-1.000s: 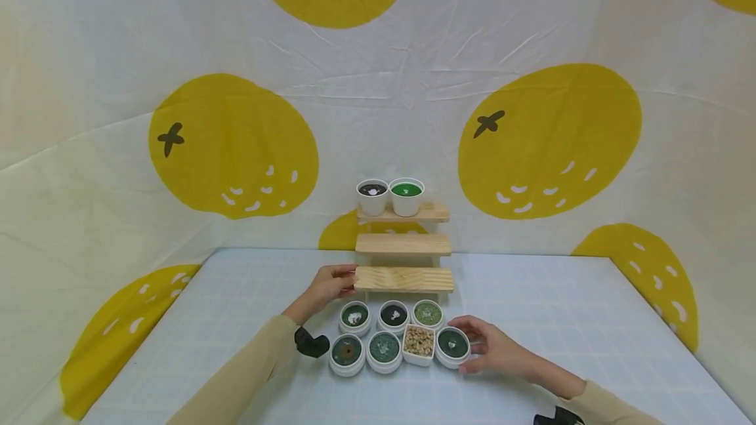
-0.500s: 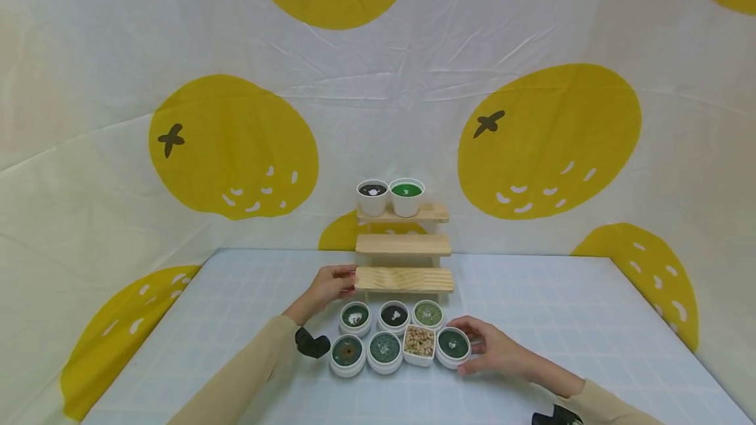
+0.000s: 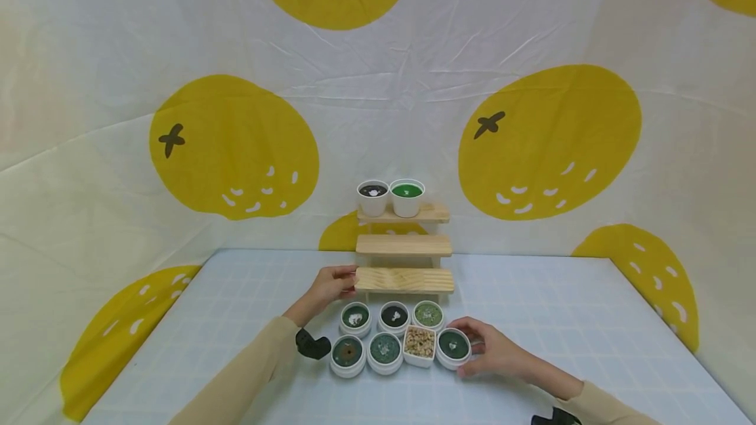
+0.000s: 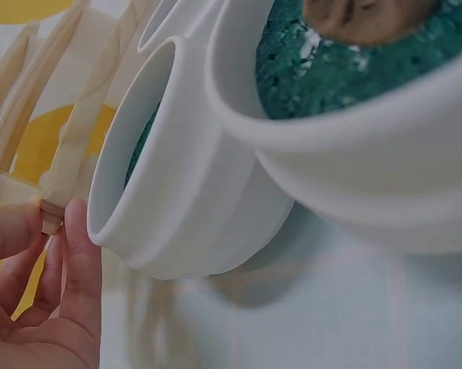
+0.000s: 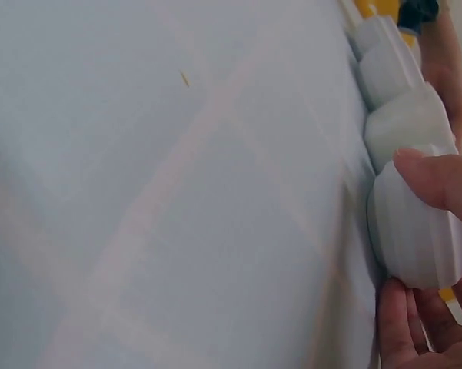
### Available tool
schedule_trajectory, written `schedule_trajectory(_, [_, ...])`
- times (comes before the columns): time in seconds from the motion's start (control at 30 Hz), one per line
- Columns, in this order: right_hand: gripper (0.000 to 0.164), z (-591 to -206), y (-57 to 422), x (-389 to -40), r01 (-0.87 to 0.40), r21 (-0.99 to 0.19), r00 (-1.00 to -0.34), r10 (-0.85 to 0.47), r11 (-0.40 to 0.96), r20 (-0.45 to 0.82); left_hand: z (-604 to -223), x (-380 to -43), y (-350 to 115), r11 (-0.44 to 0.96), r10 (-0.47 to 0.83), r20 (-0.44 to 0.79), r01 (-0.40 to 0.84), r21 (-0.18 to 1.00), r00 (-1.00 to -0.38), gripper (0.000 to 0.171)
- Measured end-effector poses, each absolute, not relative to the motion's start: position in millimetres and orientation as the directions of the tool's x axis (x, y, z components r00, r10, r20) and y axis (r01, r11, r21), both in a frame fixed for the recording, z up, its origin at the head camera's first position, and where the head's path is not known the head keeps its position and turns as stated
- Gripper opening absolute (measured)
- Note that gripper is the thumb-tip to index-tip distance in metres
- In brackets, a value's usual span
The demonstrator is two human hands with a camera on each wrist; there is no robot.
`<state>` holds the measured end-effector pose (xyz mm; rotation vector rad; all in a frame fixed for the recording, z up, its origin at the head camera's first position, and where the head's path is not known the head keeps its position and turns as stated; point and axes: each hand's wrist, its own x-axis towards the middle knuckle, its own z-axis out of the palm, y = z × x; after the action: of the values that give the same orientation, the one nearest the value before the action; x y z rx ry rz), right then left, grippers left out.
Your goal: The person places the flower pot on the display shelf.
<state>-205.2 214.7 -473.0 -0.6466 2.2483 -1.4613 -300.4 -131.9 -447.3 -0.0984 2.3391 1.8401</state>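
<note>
My left hand [image 3: 325,287] pinches the left end of the lowest step of a three-tier wooden display stand [image 3: 404,279]. In the left wrist view, thumb and fingertips close on that step's corner [image 4: 52,211]. My right hand [image 3: 496,351] grips a round white cup [image 3: 453,346] with a dark green surface, at the right end of the front row. The right wrist view has the thumb on this cup's near side [image 5: 415,231] and fingers around its far side, its base on the table. A square white dish [image 3: 419,343] of tan crumbly bits touches it.
Several more round white cups [image 3: 384,349] with green or dark tops stand close together before the stand. On the top step are a dark-topped cup [image 3: 373,202] and a bright green one [image 3: 407,203]. A fruit-print cloth [image 3: 384,110] hangs behind the checked table [image 3: 531,294].
</note>
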Motion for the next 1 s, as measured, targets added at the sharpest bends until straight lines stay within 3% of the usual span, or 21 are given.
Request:
schedule_trajectory(0.5, [0.07, -471.8, 217.8, -204.9, -0.231, -0.899, -0.827, -0.562, 0.371, -0.019, -451.7, -302.6, -131.5, 0.252, 0.052, -0.165, -0.147, 0.957, -0.985, 0.038])
schedule_trajectory(1.0, [0.07, -446.7, 221.3, -212.6, -0.252, -0.881, -0.88, -0.473, 0.401, 0.037, -450.9, -301.8, -131.4, 0.252, 0.059, -0.159, -0.139, 0.958, -0.986, 0.038])
